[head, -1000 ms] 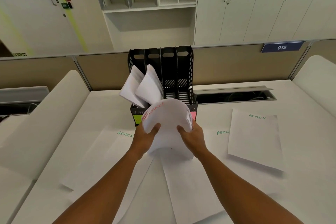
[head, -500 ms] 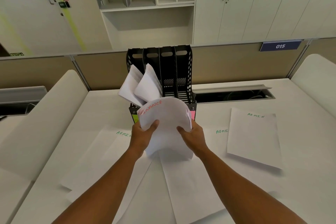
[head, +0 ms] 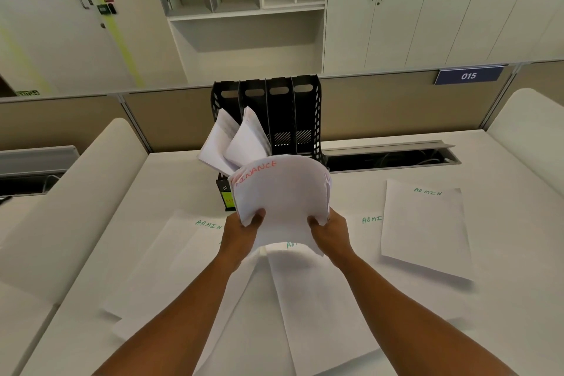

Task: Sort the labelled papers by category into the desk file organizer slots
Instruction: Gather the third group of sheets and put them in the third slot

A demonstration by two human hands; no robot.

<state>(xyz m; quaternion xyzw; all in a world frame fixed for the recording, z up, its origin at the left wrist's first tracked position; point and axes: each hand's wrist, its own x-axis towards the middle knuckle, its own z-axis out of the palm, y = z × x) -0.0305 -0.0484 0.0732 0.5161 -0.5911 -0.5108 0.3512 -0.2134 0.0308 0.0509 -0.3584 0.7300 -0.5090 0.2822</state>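
A bowed stack of white papers [head: 282, 192] marked FINANCE in red is held above the desk, just in front of the black file organizer [head: 293, 119]. My left hand [head: 244, 229] grips its lower left edge and my right hand [head: 329, 230] its lower right edge. The organizer's two left slots hold leaning white papers [head: 235, 140]; its two right slots look empty. White sheets labelled ADMIN in green lie on the desk: one at the right [head: 424, 223], one at the left [head: 183, 253], more under my arms.
A beige partition [head: 396, 107] with a blue 015 sign [head: 468, 75] runs behind the organizer. An open cable trough [head: 393, 156] lies at the back right of the white desk [head: 503, 192]. White curved side panels flank the desk on both sides.
Both hands have lifted the FINANCE stack slightly, and it bows more toward the organizer. The red label now shows more fully.
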